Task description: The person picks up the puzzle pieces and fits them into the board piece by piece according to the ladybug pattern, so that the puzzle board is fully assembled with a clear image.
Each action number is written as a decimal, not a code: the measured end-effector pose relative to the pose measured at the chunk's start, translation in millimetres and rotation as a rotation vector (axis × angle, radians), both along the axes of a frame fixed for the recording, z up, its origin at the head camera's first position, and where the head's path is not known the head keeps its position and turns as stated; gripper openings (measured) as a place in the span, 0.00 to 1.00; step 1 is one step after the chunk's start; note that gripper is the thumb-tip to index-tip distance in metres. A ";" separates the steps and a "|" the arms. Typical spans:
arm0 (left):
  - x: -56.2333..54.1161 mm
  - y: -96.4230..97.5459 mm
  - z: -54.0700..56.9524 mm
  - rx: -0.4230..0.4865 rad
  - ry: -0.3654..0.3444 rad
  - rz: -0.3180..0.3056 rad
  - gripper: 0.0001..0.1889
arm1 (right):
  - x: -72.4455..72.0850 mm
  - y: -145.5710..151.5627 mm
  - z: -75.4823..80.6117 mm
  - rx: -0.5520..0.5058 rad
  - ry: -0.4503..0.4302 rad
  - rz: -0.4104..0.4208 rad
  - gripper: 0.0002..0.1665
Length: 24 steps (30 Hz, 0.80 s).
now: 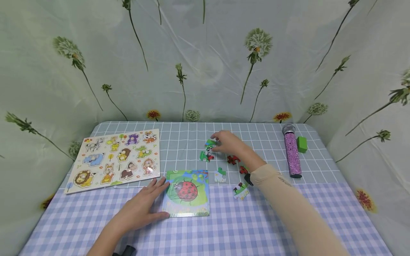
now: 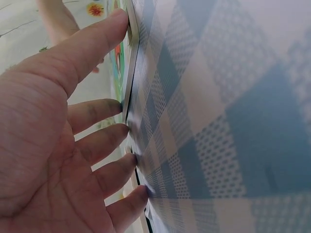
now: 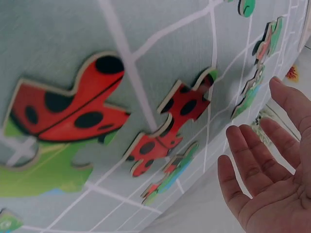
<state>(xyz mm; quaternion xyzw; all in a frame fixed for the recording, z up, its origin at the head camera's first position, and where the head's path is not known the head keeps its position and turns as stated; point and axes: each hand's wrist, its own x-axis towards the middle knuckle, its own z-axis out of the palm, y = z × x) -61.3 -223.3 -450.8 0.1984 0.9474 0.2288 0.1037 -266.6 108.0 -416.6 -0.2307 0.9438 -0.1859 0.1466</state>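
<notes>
My left hand [image 1: 141, 202] rests at the left edge of a square ladybug puzzle board [image 1: 187, 192], fingers spread and thumb by its lower corner. In the left wrist view the fingertips [image 2: 128, 159] meet the tablecloth along the board's edge. Farther back, my right hand [image 1: 228, 144] hovers beside a green-and-blue puzzle piece [image 1: 209, 143], with nothing held. The right wrist view shows its fingers [image 3: 252, 167] loosely bent and apart. Near it lie a red spotted piece [image 1: 233, 159], a green-and-red piece [image 1: 205, 156] and, closer to me, a green-and-white piece [image 1: 220, 175].
An animal peg puzzle board [image 1: 116, 160] lies at the left. A glittery pink microphone [image 1: 292, 153] and a green block [image 1: 301, 144] lie at the right. Another puzzle piece [image 1: 241, 192] sits under the right forearm's side. A dandelion-print curtain [image 1: 205, 71] hangs behind the table.
</notes>
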 end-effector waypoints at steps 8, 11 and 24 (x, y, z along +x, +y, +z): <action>1.4 1.2 -3.9 -0.007 0.052 0.003 0.50 | -5.5 -5.6 -8.2 0.037 0.011 0.007 0.33; 2.2 2.2 -4.1 -0.012 0.050 0.007 0.50 | -6.2 -5.9 -10.3 0.052 0.018 0.003 0.33; 1.2 5.7 -4.0 0.022 0.013 0.017 0.51 | -10.5 -7.7 -13.7 0.077 0.042 -0.030 0.32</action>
